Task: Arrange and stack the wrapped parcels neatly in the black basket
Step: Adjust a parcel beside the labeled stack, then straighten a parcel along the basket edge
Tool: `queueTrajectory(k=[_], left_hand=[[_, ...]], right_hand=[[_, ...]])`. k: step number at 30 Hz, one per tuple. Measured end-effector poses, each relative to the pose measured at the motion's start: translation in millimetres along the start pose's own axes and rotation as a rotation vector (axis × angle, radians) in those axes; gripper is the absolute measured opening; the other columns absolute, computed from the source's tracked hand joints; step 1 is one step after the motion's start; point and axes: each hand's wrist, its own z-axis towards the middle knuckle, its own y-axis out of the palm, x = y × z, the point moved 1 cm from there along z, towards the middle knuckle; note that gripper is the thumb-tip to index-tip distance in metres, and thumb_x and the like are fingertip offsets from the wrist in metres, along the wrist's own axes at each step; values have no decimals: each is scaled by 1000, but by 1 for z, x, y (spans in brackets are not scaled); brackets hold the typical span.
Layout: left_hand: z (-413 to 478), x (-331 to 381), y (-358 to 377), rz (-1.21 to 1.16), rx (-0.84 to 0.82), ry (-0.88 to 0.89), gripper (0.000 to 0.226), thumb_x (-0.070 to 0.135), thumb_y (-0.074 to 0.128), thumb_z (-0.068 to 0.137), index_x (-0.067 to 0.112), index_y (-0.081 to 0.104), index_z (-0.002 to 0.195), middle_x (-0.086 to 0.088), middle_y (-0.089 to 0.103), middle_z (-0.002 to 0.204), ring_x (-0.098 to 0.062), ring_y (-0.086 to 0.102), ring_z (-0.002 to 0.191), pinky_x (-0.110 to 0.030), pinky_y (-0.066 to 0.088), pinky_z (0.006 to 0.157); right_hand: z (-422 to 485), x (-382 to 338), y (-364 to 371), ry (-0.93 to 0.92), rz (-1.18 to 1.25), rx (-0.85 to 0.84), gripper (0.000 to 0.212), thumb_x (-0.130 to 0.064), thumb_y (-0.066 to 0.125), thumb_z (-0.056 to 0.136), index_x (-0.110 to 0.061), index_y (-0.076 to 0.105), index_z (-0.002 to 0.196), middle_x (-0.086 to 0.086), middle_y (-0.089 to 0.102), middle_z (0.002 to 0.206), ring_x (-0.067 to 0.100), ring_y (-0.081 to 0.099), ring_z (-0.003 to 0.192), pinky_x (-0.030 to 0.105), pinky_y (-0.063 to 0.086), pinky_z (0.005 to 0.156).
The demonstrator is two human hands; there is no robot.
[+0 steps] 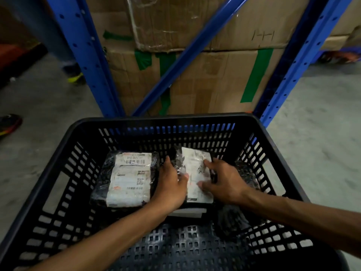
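A black slotted basket (82,126) fills the lower half of the view. On its floor at the left lies a black-wrapped parcel with a white shipping label (129,178). To its right sits a second wrapped parcel (192,163), label up, on top of another flat parcel (187,213) whose edge shows below it. My left hand (171,184) grips the second parcel's left side. My right hand (224,180) presses on its right side with fingers spread over the label. A dark wrapped parcel (248,177) lies partly hidden behind my right hand.
Blue steel rack posts (84,45) and a diagonal brace (185,53) stand just behind the basket, with stacked cardboard boxes (205,79) taped in green. Another person's shoes (75,77) show at the left on the grey concrete floor (316,124).
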Motion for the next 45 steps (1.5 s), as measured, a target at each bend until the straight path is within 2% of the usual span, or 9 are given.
queueTrajectory(k=[13, 17, 23, 28, 30, 32, 34, 38, 45], left_hand=[[-5, -21, 18, 539, 31, 198, 84, 14, 52, 101, 0, -12, 154, -15, -25, 160, -28, -24, 150, -29, -4, 118], [4, -29, 22, 675, -101, 157, 76, 6, 46, 102, -3, -9, 154, -21, -21, 162, -33, -25, 149, -40, -1, 124], [15, -30, 15, 727, -123, 187, 77, 1, 42, 102, -3, -17, 152, -21, -31, 158, -33, -32, 146, -42, -6, 125], [-9, -13, 20, 741, 11, 455, 81, -8, 42, 95, 5, -12, 155, -15, -22, 162, -29, -20, 151, -39, 1, 127], [-26, 1, 29, 569, 4, 629, 73, 1, 46, 92, 13, 17, 158, -13, 17, 165, -27, 17, 153, -34, 25, 123], [-44, 16, 42, 378, -107, 592, 45, 15, 50, 87, 20, 59, 130, -10, 72, 115, -20, 69, 104, -33, 57, 88], [-54, 23, 59, 364, -244, 449, 29, 22, 53, 82, 12, 71, 103, -9, 76, 82, -19, 74, 76, -31, 59, 67], [-42, 11, 97, 561, -543, 213, 40, 31, 61, 88, 12, 64, 124, -15, 69, 125, -26, 64, 119, -28, 50, 87], [-20, -8, 124, 516, -371, 153, 45, 41, 67, 84, 9, 67, 115, -14, 71, 121, -30, 67, 112, -30, 53, 85]], right_hand=[[-2, 13, 29, 96, -28, -148, 95, -44, 71, 85, -17, 16, 158, 19, 23, 162, 35, 19, 151, 35, 27, 119], [-4, 17, 33, 110, -19, -149, 96, -44, 68, 88, -10, 13, 158, 16, 54, 145, 29, 53, 131, 30, 46, 103], [1, 8, 19, 83, -135, -187, 82, -40, 68, 89, -5, 29, 153, 16, 59, 139, 30, 57, 126, 34, 51, 101], [-20, -13, -39, -170, -494, -258, 34, -29, 66, 90, -11, 65, 118, 8, 73, 109, 23, 71, 94, 33, 61, 81], [-36, -14, -64, -303, -682, -222, 35, -30, 62, 88, -16, 63, 120, 6, 72, 114, 27, 70, 100, 39, 60, 82], [-52, -7, -81, -406, -798, -240, 38, -30, 62, 83, -18, 63, 118, 3, 67, 121, 28, 66, 110, 42, 57, 88], [-62, 3, -86, -471, -874, -301, 42, -31, 60, 80, -17, 61, 120, 1, 62, 129, 26, 59, 121, 40, 52, 98], [-66, 23, -64, -577, -1053, -353, 46, -24, 50, 94, -13, 52, 138, 5, 49, 149, 24, 37, 144, 40, 30, 118], [-48, 25, -27, -602, -1345, -326, 28, -14, 51, 94, -13, 68, 115, 10, 69, 122, 34, 56, 121, 49, 42, 104]])
